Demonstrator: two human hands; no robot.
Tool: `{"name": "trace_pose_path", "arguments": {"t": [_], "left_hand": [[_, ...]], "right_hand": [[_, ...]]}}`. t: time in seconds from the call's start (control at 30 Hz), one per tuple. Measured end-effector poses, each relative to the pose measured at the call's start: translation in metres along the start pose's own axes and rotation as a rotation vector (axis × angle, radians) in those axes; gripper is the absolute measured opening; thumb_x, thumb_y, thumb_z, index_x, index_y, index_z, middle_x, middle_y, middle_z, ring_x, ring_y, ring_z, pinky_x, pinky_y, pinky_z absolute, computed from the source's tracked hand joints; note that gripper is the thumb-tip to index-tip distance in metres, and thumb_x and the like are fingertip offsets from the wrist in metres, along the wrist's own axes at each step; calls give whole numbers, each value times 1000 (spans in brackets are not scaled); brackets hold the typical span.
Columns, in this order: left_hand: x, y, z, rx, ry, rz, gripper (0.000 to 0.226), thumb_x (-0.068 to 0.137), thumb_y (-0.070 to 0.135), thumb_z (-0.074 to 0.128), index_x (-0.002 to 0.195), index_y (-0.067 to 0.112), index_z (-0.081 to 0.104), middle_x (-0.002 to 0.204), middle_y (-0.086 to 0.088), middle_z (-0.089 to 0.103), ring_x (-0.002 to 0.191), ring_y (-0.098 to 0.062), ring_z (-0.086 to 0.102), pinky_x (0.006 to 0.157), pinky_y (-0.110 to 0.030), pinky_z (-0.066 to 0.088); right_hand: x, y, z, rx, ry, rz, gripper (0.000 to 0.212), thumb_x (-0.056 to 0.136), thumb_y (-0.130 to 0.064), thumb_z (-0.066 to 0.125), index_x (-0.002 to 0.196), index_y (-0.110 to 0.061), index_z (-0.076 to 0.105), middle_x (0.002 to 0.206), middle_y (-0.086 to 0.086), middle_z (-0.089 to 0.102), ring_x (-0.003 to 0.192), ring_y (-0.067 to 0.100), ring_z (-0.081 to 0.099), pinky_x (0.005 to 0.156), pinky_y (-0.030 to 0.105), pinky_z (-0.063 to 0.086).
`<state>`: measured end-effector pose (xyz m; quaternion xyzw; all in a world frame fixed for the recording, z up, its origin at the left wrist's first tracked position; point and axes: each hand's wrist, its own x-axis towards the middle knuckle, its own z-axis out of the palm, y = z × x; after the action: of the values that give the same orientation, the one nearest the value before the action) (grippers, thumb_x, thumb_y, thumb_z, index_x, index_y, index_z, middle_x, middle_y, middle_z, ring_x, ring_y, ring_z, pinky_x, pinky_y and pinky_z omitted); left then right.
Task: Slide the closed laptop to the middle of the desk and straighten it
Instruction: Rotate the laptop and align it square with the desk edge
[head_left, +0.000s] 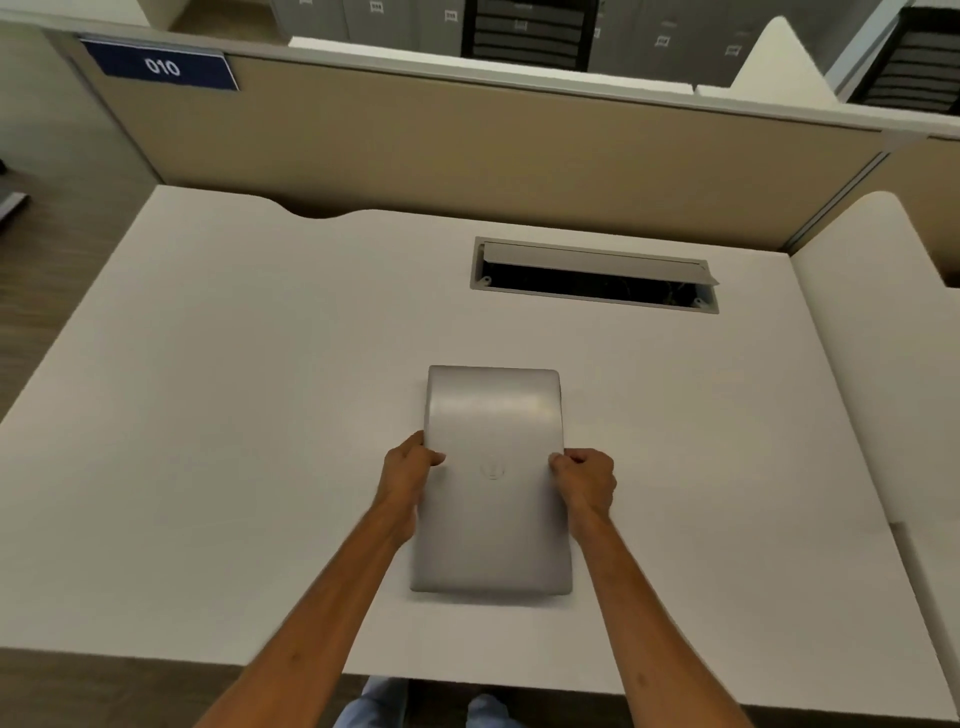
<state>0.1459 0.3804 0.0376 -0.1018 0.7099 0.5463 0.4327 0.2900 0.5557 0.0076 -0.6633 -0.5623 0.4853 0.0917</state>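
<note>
A closed silver laptop (493, 415) lies flat on the white desk (234, 415), roughly at its middle, with its long sides running away from me. Its edges look about square with the desk. My left hand (408, 465) grips the laptop's left long edge, thumb on the lid. My right hand (584, 480) grips the right long edge opposite, thumb also on the lid. Both forearms reach in from the near edge.
An open cable tray slot (595, 278) with a raised flap is set into the desk beyond the laptop, to the right. A beige partition (467, 150) with a blue "010" sign (161, 65) backs the desk. Another white desk (878, 338) adjoins on the right.
</note>
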Motion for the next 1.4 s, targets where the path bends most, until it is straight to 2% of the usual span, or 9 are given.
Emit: {"name": "trace_pose_path", "arguments": {"t": [0.1, 0.23, 0.57, 0.8, 0.93, 1.07, 1.2, 1.27, 1.4], "left_hand": [[-8, -8, 0, -87, 35, -15, 33, 100, -1, 56, 94, 27, 73, 74, 20, 81, 79, -4, 72, 69, -26, 49], [-19, -17, 3, -186, 73, -30, 28, 95, -2, 58, 113, 10, 75, 95, 3, 77, 84, -17, 64, 74, -30, 47], [-34, -38, 20, -321, 202, -45, 24, 93, -6, 53, 105, 12, 63, 103, -9, 69, 93, -26, 55, 88, -36, 43], [-33, -43, 31, -372, 227, -79, 22, 92, -6, 52, 100, 14, 54, 99, -10, 61, 92, -24, 48, 76, -34, 39], [-30, -42, 32, -369, 227, -84, 23, 92, -7, 50, 101, 14, 57, 100, -9, 63, 90, -24, 50, 74, -33, 41], [-26, -42, 30, -342, 227, -115, 25, 97, -4, 47, 104, 14, 62, 109, -7, 67, 95, -25, 55, 90, -37, 45], [-22, -31, 24, -167, 283, -88, 57, 106, 13, 55, 162, 14, 43, 165, -5, 42, 142, -31, 51, 117, -44, 43], [-17, -21, 18, -39, 287, 28, 66, 106, 15, 56, 169, 18, 36, 174, -3, 33, 158, -32, 39, 129, -49, 36], [9, 13, 5, 222, 158, 240, 50, 106, 14, 57, 156, 20, 57, 164, -7, 49, 153, -28, 50, 128, -50, 42]], "right_hand": [[12, -13, 0, -66, -67, -46, 14, 90, -11, 74, 100, -4, 81, 90, 5, 74, 88, 28, 70, 88, 35, 59], [21, -31, 6, -138, -131, -70, 25, 88, -12, 73, 112, -7, 81, 113, 13, 81, 109, 35, 76, 100, 39, 61], [36, -54, 18, -260, -270, -160, 23, 87, -9, 71, 108, -4, 80, 112, 17, 82, 111, 37, 76, 95, 39, 61], [45, -58, 22, -348, -284, -228, 25, 89, -6, 68, 112, -2, 79, 111, 17, 82, 110, 37, 76, 101, 44, 62], [45, -59, 24, -364, -261, -266, 25, 89, -5, 67, 111, -2, 79, 112, 13, 82, 109, 35, 75, 99, 42, 61], [43, -54, 24, -338, -236, -276, 24, 91, -10, 69, 112, -8, 80, 111, 11, 82, 109, 34, 76, 99, 39, 60], [35, -44, 23, -258, -206, -293, 29, 95, -18, 73, 122, -9, 76, 122, 12, 77, 114, 33, 75, 105, 44, 58], [25, -34, 20, -218, -129, -339, 35, 98, -17, 72, 132, -8, 71, 134, 12, 68, 125, 32, 67, 108, 46, 55], [-10, -1, 16, -98, 191, -353, 35, 100, -8, 65, 134, -12, 70, 133, 7, 67, 127, 31, 62, 104, 48, 54]]}}
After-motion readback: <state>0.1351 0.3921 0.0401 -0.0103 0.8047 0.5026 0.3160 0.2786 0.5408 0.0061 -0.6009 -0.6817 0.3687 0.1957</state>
